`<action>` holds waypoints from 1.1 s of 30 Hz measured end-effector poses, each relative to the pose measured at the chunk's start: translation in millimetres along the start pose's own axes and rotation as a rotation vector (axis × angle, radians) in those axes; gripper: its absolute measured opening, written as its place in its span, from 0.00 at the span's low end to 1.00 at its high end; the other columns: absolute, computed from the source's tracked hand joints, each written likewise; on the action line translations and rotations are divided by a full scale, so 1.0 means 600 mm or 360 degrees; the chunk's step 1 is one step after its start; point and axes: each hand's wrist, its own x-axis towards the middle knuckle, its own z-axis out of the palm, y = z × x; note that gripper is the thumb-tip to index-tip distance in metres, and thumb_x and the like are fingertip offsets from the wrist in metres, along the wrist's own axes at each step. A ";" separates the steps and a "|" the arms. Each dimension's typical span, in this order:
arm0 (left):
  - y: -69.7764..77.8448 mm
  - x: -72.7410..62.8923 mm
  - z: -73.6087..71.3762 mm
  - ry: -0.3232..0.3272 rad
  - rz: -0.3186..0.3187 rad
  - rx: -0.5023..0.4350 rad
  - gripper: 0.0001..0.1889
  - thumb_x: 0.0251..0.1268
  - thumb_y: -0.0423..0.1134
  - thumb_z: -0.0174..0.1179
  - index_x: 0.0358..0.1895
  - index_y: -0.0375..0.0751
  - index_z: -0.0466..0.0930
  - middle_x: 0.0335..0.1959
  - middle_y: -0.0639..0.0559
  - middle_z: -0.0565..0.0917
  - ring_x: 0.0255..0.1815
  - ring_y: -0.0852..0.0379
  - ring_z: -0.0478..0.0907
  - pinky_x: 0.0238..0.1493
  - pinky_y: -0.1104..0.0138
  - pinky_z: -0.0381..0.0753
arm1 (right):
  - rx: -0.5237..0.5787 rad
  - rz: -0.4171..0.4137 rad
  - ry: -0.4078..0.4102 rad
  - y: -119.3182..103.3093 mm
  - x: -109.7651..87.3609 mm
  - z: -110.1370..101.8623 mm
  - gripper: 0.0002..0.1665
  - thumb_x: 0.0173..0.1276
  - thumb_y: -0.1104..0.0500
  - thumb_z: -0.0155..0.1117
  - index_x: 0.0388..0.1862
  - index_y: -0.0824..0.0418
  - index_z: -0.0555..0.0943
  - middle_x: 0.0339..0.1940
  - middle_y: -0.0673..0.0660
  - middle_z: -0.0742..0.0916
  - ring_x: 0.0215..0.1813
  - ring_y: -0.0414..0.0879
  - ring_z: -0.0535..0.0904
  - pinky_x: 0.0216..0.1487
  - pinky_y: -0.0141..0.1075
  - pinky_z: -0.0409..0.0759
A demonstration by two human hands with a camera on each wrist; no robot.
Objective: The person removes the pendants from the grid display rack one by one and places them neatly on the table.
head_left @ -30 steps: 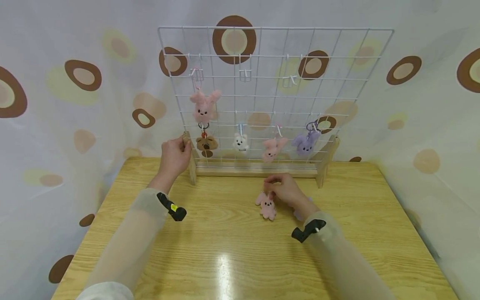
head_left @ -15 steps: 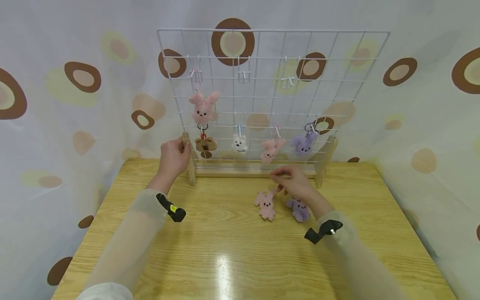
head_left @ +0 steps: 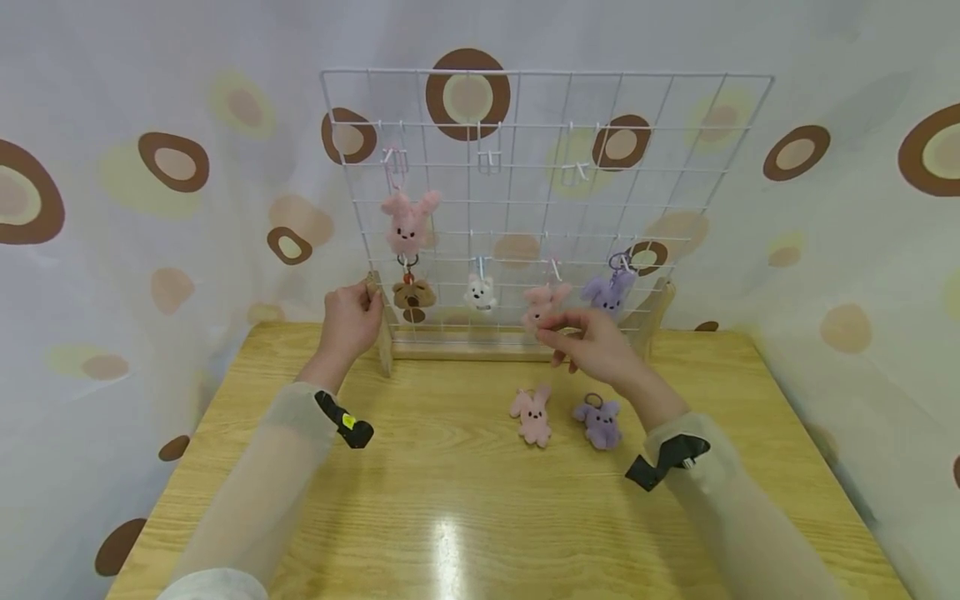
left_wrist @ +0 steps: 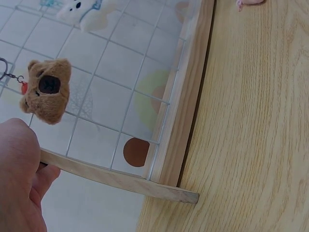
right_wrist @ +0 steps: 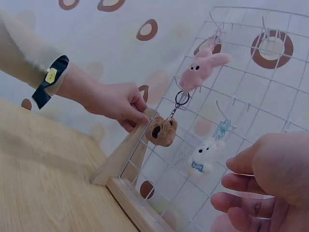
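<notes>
My left hand [head_left: 352, 318] grips the wooden side post [left_wrist: 116, 179] of a white wire grid rack [head_left: 547, 73]. Beside it hangs a brown bear-like plush keychain [left_wrist: 48, 92]. My right hand [head_left: 596, 346] is raised before the rack, fingertips in front of a hanging pink bunny keychain [head_left: 542, 300]; whether they touch it is unclear. Loosely bent fingers [right_wrist: 241, 186], holding nothing, show in the right wrist view. Below that hand, a second pink bunny keychain [head_left: 533, 419] and a purple bunny keychain [head_left: 600, 426] lie on the table.
Another pink bunny [head_left: 408, 229] hangs at upper left, a white plush [head_left: 480, 293] at lower middle, and a purple bunny [head_left: 609, 287] at lower right. Two upper hooks, including the middle hook [head_left: 489, 160], carry nothing. A patterned curtain [head_left: 172, 75] stands behind the wooden table [head_left: 420, 467].
My right hand has risen from beside the pink bunny on the table toward the hanging pink bunny, uncovering the purple one below. The left hand keeps its hold on the post.
</notes>
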 end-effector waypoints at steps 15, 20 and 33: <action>-0.003 -0.005 -0.004 -0.0015 -0.0035 -0.0023 0.16 0.81 0.34 0.54 0.27 0.37 0.76 0.12 0.53 0.67 0.13 0.55 0.64 0.18 0.62 0.63 | 0.0014 -0.0093 -0.0063 -0.077 0.025 -0.008 0.15 0.80 0.55 0.66 0.57 0.64 0.84 0.44 0.59 0.89 0.36 0.57 0.85 0.28 0.38 0.80; -0.003 -0.004 -0.005 -0.0019 -0.0038 -0.0015 0.17 0.82 0.35 0.54 0.27 0.37 0.76 0.12 0.53 0.67 0.13 0.55 0.64 0.18 0.61 0.63 | 0.0016 -0.0122 -0.0086 -0.102 0.034 -0.009 0.17 0.80 0.54 0.66 0.57 0.65 0.84 0.45 0.60 0.88 0.36 0.53 0.86 0.30 0.38 0.80; 0.004 0.000 -0.004 -0.0065 -0.0091 -0.0041 0.14 0.82 0.35 0.54 0.33 0.34 0.80 0.14 0.50 0.71 0.14 0.55 0.66 0.17 0.64 0.64 | -0.0022 -0.0263 -0.0085 -0.175 0.071 0.003 0.15 0.79 0.56 0.68 0.55 0.65 0.85 0.52 0.62 0.87 0.35 0.57 0.86 0.28 0.39 0.81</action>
